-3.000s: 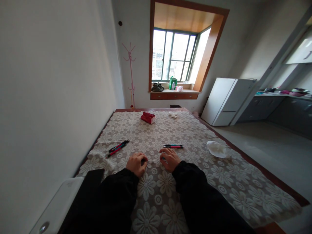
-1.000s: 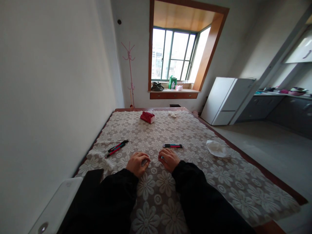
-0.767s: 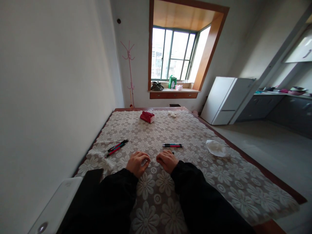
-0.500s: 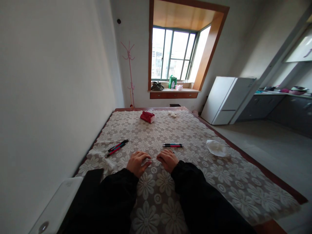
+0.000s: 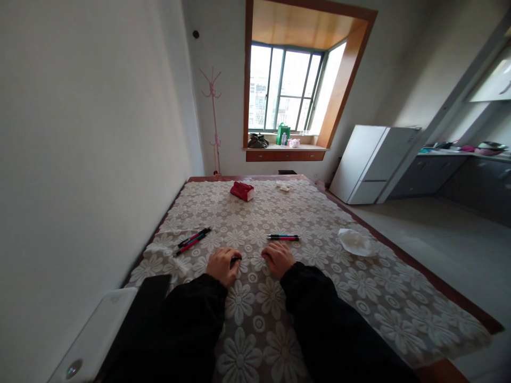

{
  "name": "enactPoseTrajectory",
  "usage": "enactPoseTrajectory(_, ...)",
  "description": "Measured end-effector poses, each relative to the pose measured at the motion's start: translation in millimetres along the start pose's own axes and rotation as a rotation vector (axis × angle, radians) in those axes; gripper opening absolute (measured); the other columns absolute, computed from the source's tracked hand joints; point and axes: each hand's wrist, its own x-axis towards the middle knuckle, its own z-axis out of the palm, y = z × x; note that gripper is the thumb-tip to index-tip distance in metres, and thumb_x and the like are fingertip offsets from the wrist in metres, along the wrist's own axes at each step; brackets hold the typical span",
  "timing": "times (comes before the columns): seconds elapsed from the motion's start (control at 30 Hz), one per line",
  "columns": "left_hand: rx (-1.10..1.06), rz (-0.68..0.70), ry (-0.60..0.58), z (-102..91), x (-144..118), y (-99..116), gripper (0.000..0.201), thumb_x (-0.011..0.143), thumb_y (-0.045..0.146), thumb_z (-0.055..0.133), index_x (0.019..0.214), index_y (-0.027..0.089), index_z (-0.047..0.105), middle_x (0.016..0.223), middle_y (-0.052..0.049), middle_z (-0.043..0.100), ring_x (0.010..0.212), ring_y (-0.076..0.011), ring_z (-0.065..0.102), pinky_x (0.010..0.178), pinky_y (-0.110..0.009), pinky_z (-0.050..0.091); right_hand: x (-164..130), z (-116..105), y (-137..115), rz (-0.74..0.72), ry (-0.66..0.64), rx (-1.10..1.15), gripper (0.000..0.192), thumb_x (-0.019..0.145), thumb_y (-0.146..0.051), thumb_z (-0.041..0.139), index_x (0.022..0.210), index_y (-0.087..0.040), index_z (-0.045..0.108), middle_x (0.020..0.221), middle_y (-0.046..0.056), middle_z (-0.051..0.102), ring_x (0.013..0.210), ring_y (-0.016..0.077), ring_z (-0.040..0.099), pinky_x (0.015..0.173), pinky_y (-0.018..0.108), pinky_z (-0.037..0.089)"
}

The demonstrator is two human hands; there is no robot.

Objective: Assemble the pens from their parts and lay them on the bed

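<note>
My left hand is closed around a dark pen barrel, most of it hidden by the fingers. Opposite it, my right hand pinches a thin, pale pen refill that spans the gap between both hands. Whether the refill's left end is still inside the barrel is too small to tell. Just beyond my right hand lie pens side by side, dark with blue and red parts. More pens rest at an angle to the left of my left hand.
A floral lace cloth covers the table. Farther back are a red tissue pack and a crumpled white scrap. White paper lies to the right. A black object and a white case are at the near left.
My hands have drawn slightly apart, the left one leftward and the right one rightward. A longer stretch of the thin refill shows between them, and the dark barrel end is now visible.
</note>
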Motion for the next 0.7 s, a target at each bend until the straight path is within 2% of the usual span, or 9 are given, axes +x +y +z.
enactPoseTrajectory(0.23, -0.079, 0.09, -0.023, -2.1, 0.5, 4.0, 0.016, 0.08, 0.022, 0.058, 0.092, 0.027, 0.067, 0.096, -0.001, 0.068, 0.097, -0.02, 0.057, 0.087, -0.034, 0.042, 0.1, 1.1, -0.5, -0.001, -0.019, -0.008, 0.009, 0.087, -0.019, 0.057, 0.083, -0.021, 0.064, 0.085, 0.003, 0.064, 0.085, 0.0198, 0.054, 0.076, 0.032, 0.035)
enactPoseTrajectory(0.5, -0.088, 0.065, -0.018, -2.7, 0.9, 2.9, 0.016, 0.079, 0.022, 0.058, 0.091, 0.026, 0.067, 0.094, -0.001, 0.069, 0.095, -0.019, 0.058, 0.086, -0.032, 0.045, 0.1, 1.4, -0.2, -0.016, -0.015, 0.012, 0.009, 0.087, -0.018, 0.056, 0.083, -0.021, 0.064, 0.085, 0.003, 0.064, 0.085, 0.0192, 0.054, 0.077, 0.032, 0.036)
enactPoseTrajectory(0.7, -0.104, 0.118, -0.029, -2.1, 0.9, 3.6, 0.016, 0.081, 0.021, 0.057, 0.091, 0.027, 0.067, 0.095, -0.001, 0.068, 0.096, -0.0187, 0.058, 0.087, -0.031, 0.045, -0.7, 1.6, -1.0, -0.051, -0.022, 0.041, 0.008, 0.088, -0.02, 0.056, 0.083, -0.021, 0.062, 0.085, 0.002, 0.064, 0.086, 0.019, 0.054, 0.078, 0.032, 0.038)
